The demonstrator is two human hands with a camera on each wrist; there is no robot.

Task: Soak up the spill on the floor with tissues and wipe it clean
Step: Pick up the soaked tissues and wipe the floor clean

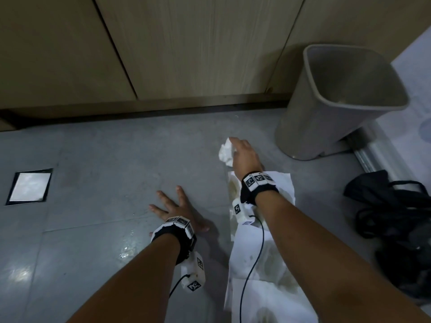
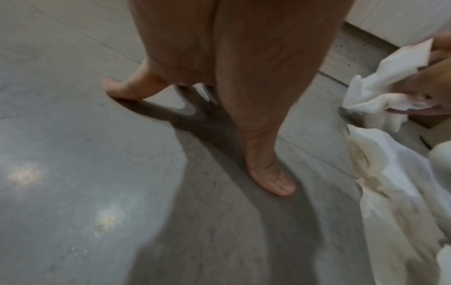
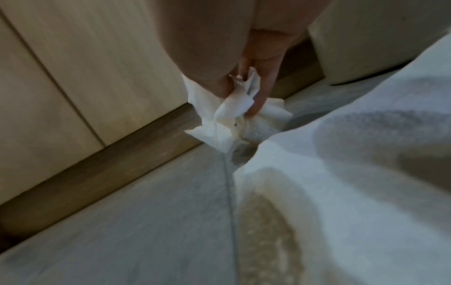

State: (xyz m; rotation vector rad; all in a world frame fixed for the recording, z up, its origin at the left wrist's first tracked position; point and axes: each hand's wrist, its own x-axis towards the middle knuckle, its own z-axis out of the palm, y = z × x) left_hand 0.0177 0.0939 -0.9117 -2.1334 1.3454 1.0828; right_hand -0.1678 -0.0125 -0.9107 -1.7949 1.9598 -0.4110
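Note:
My right hand (image 1: pixel 242 152) grips a crumpled white tissue wad (image 1: pixel 225 152) against the grey floor, just beyond a row of flat tissues (image 1: pixel 263 259). Those tissues lie under my right forearm and show yellowish wet stains. In the right wrist view the fingers (image 3: pixel 258 96) pinch the wad (image 3: pixel 224 123) near the cabinet kickboard, with the stained sheet (image 3: pixel 317 192) close beside it. My left hand (image 1: pixel 177 208) rests flat on the floor with fingers spread, holding nothing. The left wrist view shows its thumb (image 2: pixel 270 173) pressed on the floor, the wad (image 2: pixel 385 86) and the stained tissues (image 2: pixel 390 183) at right.
A grey waste bin (image 1: pixel 338 101) stands at the back right, its mouth tilted toward me. Wooden cabinet doors (image 1: pixel 163 47) and a dark kickboard close the far side. A square floor plate (image 1: pixel 30 186) sits at left. Black bags (image 1: pixel 396 217) lie at right. Wet glints (image 1: pixel 127 248) show near my left forearm.

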